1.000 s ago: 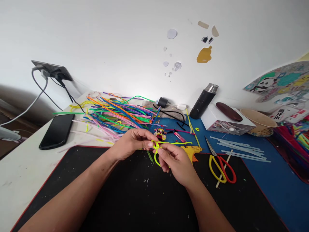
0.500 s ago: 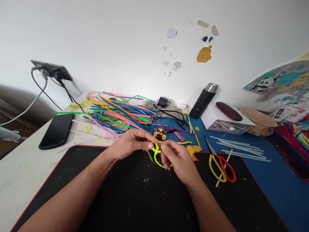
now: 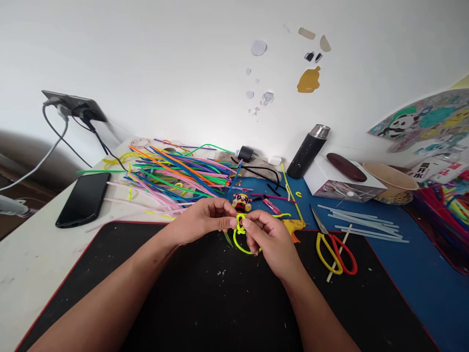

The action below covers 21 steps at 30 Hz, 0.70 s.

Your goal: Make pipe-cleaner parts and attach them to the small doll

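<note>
Two hands (image 3: 201, 219) (image 3: 270, 239) on neon-yellow loop (image 3: 241, 230)

Left hand (image 3: 207, 220) and right hand (image 3: 270, 239) are pinching a looped neon-yellow pipe cleaner (image 3: 241, 230)
Scissors (image 3: 323, 228) are lying partly on the black mat (image 3: 208, 303) — a phone (image 3: 82, 200) is resting to its left.

A neon-yellow pipe cleaner (image 3: 240, 230) — twisted into a small upright loop, with a wider curve hanging below — is pinched between the left hand (image 3: 207, 219) and right hand (image 3: 270, 239).
</note>
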### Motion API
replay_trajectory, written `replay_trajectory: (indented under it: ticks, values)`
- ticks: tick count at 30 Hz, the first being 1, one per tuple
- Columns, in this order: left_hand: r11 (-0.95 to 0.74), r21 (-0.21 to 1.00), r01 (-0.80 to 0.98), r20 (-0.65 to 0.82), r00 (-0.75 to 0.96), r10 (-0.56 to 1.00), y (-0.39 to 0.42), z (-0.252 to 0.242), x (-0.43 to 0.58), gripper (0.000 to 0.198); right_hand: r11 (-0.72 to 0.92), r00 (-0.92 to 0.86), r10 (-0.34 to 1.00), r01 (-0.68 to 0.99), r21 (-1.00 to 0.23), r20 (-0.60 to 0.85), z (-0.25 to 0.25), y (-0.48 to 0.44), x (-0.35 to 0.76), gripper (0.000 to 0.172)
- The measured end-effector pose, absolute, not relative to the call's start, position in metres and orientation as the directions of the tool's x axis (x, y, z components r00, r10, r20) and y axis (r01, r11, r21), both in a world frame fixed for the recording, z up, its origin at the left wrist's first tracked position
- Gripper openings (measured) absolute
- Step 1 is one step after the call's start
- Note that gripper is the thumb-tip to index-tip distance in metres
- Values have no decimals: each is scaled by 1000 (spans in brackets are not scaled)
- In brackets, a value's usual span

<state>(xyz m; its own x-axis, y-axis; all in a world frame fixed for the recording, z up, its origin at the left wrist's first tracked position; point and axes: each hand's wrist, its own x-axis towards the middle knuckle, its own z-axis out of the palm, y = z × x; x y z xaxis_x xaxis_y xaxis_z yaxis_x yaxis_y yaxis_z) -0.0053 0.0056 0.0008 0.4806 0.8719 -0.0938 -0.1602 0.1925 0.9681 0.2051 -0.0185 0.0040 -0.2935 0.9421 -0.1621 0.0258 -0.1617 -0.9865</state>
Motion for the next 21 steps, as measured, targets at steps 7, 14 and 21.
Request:
replay_trajectory:
  ticks: [7, 14, 21]
  values:
    - [159, 981, -110, -93, 453, 886, 5, 3, -4, 31, -153, -290, 943, 53, -987, -162, 5, -19, 204, 40]
    - [130, 990, -44, -95, 465, 880, 5, 3, -8, 28, -138, -316, 936, 69, -988, -153, 6, -19, 204, 39]
    - [107, 994, 31, -108, 491, 864, 6, 0, -8, 28, 9, -225, 974, 218, -976, -41, -2, -21, 203, 27]
